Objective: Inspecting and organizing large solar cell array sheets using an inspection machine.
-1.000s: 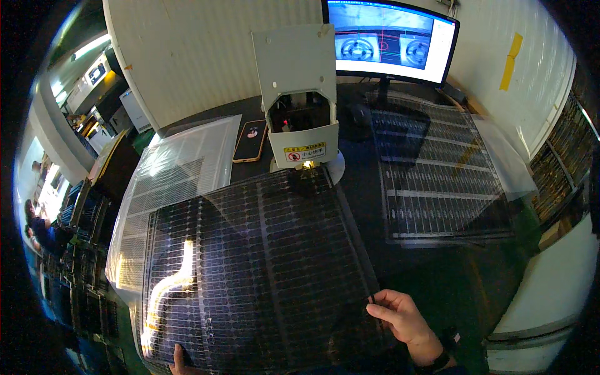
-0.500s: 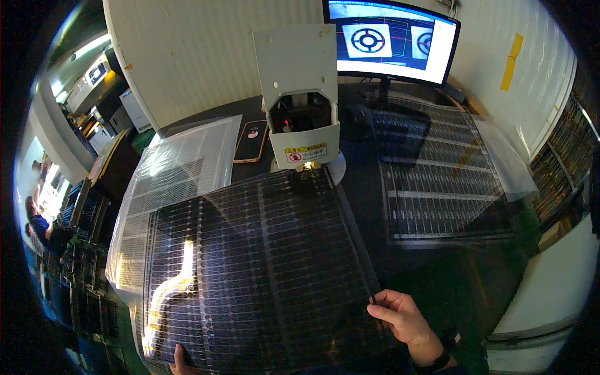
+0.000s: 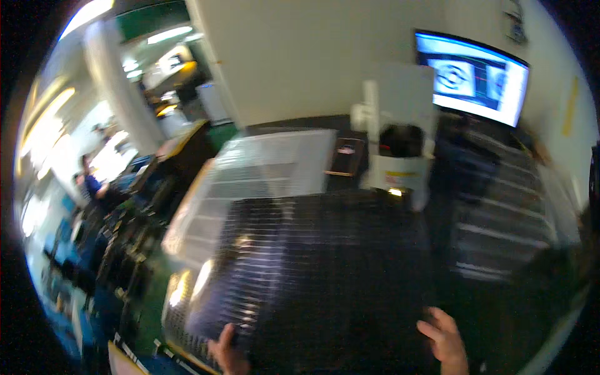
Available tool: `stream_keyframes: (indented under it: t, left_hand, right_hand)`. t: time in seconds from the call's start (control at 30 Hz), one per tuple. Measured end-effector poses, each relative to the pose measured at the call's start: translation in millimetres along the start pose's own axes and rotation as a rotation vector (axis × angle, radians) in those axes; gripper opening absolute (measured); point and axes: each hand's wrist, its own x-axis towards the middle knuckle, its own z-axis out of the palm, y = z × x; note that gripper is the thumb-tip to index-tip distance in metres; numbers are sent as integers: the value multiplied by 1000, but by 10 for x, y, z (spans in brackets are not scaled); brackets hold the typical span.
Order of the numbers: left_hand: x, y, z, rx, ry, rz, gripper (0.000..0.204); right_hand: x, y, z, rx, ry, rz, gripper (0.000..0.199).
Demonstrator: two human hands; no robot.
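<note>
- In the head view, which was blurred, my left hand (image 3: 229,352) was at the bottom of the frame, left of centre, closed on the near edge of the dark, rectangular, glossy gridded panel (image 3: 350,269), the thumb over its top face and the other fingers mostly hidden.
- My right hand (image 3: 442,337), at the lower right, had the panel's right edge pinched between thumb and fingers; the blur hid the exact contact.
- The panel filled the lower middle of the frame, its far edge reaching the small yellow-white light (image 3: 395,192) at the foot of the upright off-white machine (image 3: 403,165), right of centre.
- Left of the machine lay a dark-screened, rectangular phone (image 3: 345,156), and farther left a translucent, whitish plastic sheet (image 3: 269,164), partly overlapped by my panel.
- At the upper right stood a black-framed monitor (image 3: 469,84) showing a ring-shaped mark; below it, at the right, lay a dark sheet with pale stripes (image 3: 500,234).
- A person in blue (image 3: 94,183) was at the far left.
</note>
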Motion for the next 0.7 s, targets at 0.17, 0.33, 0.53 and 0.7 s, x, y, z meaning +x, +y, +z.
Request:
stream_keyframes:
  t: [0.17,0.33,0.53,0.7]
  left_hand:
    - [-31,410,-117,-840,135,-286,28]
    - [-94,-5,-577,-842,212,-397,45]
    - [22,-288,-776,-836,394,-491,46]
    - [-19,-253,-625,-213,-118,-7,44]
  right_hand:
    - [-143,54,84,-148,-269,-143,56]
    - [-57,217,308,-540,-446,-273,57]
    - [-247,69,546,-675,-428,-402,50]
    - [-319,-156,-48,-641,-216,-561,42]
